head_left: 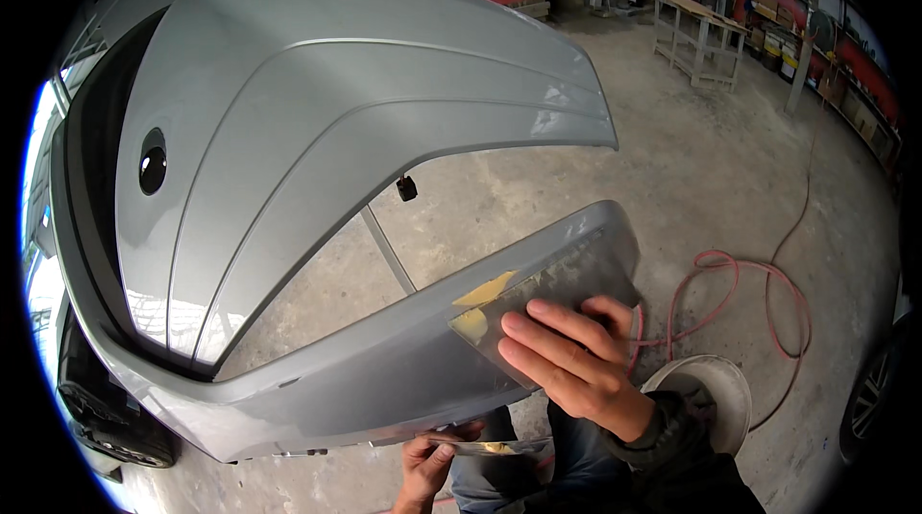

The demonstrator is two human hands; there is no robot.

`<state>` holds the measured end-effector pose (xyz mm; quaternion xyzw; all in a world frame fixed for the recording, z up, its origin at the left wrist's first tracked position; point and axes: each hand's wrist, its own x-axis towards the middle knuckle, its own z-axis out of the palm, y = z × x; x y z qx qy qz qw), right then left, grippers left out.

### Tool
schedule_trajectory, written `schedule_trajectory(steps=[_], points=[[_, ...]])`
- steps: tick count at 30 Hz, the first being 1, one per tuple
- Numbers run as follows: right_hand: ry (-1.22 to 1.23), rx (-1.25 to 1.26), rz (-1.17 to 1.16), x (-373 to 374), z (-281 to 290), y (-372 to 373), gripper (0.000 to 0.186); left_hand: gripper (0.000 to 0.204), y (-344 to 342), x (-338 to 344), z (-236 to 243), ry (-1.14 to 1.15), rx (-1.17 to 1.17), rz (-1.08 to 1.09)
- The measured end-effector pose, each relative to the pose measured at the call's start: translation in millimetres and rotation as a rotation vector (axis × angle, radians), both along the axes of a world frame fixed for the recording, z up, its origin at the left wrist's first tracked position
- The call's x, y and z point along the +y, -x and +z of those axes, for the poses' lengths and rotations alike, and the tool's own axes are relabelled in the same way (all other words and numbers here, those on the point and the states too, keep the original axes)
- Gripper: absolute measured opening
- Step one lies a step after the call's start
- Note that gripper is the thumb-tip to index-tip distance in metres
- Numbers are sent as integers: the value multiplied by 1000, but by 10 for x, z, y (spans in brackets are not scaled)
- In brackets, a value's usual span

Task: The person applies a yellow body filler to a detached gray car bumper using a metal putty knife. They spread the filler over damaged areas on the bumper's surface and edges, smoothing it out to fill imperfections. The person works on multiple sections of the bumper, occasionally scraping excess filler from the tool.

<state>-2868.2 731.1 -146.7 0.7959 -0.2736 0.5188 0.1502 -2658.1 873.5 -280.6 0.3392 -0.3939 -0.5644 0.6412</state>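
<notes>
On the grey bumper, R hand has its grip on a dark flat spreader, fingers over top, thumb hidden; yellow filler beside it. Below bumper's lower edge, L hand pinches a thin plate w/ filler. Red hose, bucket R of bumper.

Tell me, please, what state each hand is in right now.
Left hand: closed, holding a thin flat plate.
Right hand: fingers extended over a thin grey sheet; thumb hidden, so its grip cannot be told.
</notes>
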Motion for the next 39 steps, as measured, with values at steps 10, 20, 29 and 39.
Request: schedule_trajectory(steps=[10,20,29,39], points=[[41,-17,-26,-70,88,-56,18,16,42,-11,62,-24,2,-4],[-14,7,39,36,-81,9,21,17,-14,2,-15,-8,-24,20],[43,-20,13,-49,37,-77,20,16,12,-1,-13,2,-21,21],[10,-21,16,-47,-104,-59,17,17,3,-16,-37,11,-37,24]])
